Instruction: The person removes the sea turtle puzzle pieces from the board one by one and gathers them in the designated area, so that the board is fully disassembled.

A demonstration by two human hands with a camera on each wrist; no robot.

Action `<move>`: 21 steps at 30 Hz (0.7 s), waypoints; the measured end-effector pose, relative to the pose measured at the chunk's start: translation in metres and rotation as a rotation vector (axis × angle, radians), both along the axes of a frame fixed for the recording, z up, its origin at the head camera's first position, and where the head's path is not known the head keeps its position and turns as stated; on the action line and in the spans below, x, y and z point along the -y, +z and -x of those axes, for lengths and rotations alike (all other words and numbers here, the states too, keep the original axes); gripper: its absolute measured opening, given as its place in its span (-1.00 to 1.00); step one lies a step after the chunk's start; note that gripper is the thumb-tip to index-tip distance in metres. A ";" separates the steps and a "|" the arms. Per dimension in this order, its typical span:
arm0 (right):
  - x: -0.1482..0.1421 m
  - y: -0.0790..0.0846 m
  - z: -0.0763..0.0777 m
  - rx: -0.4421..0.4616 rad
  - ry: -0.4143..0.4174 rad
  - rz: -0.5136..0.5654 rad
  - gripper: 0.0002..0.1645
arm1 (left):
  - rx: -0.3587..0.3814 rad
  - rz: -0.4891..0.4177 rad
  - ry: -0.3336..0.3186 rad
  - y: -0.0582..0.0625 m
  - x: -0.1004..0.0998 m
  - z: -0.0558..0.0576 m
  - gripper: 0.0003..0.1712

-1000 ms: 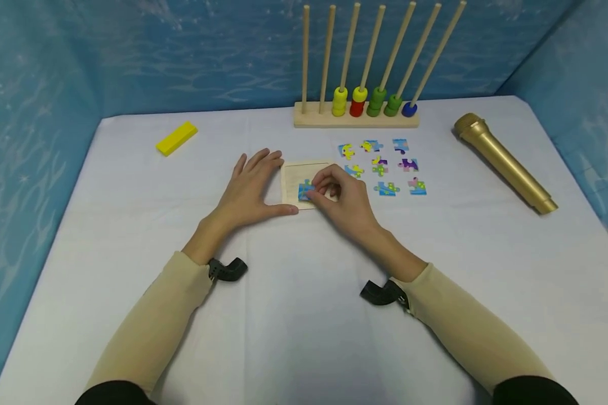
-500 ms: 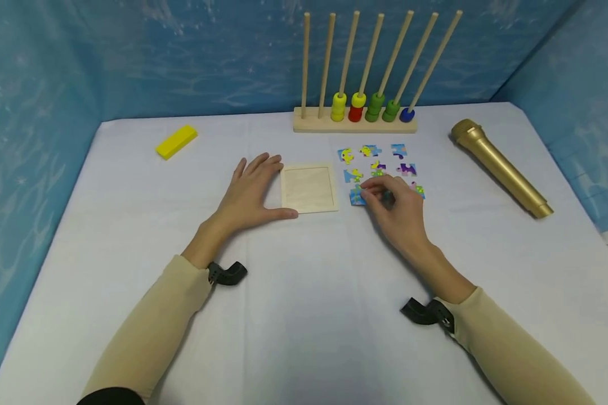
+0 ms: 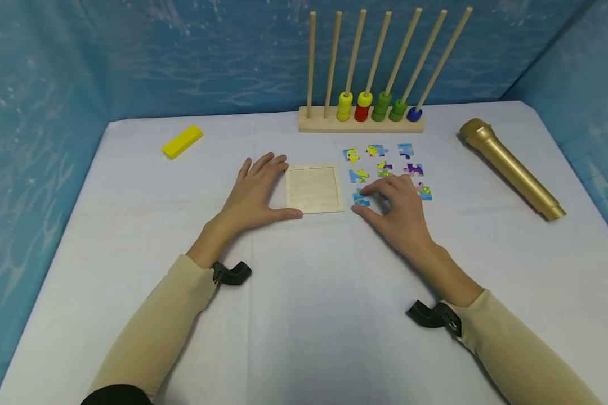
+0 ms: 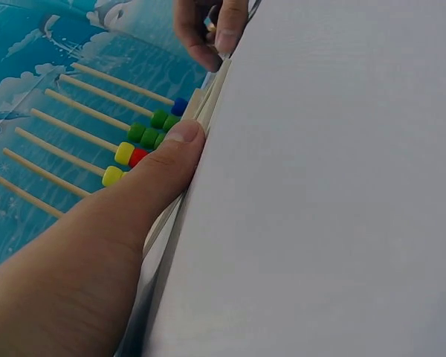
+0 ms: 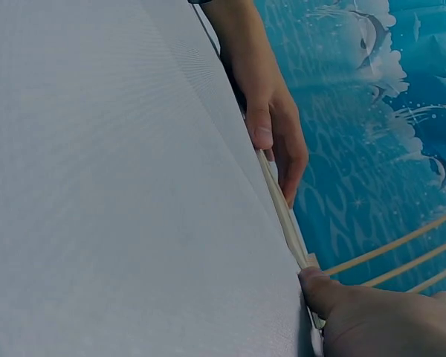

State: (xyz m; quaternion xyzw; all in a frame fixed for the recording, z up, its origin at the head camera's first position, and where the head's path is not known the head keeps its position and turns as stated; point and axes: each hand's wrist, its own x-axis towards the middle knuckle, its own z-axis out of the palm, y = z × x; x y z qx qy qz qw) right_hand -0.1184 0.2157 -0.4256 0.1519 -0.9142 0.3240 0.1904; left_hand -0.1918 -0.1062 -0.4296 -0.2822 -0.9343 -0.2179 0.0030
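Observation:
My left hand (image 3: 252, 194) lies spread at the left side of a square wooden puzzle tray (image 3: 314, 212). Its straight thumb touches the tray's near left corner, and its fingertips reach the far left corner. In the left wrist view the thumb (image 4: 171, 152) lies along the tray's edge. My right hand (image 3: 397, 208) is just right of the tray, thumb and index finger parted around a blue puzzle piece (image 3: 361, 199) on the white cloth. Several colourful pieces lie beyond it, among them a purple one (image 3: 414, 169) and a yellow-and-blue one (image 3: 352, 156). The right hand partly covers the nearest row.
A wooden bead abacus (image 3: 361, 127) with upright rods stands at the back. A gold microphone (image 3: 512, 169) lies at the right, and a yellow block (image 3: 182, 142) at the back left. Blue patterned curtains (image 3: 208, 62) enclose the table.
My right hand has carried the blue puzzle piece from the tray rightward to the other pieces. Its thumb and finger have since parted from it. The left hand has stayed at the tray.

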 end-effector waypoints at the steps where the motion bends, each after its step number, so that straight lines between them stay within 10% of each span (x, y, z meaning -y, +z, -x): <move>1: 0.000 0.000 -0.001 -0.001 0.003 -0.002 -0.60 | 0.001 -0.002 -0.003 0.000 0.000 0.000 0.29; 21: -0.024 0.003 -0.016 -0.167 -0.019 0.089 -0.90 | -0.008 -0.021 -0.005 -0.011 -0.001 -0.006 0.29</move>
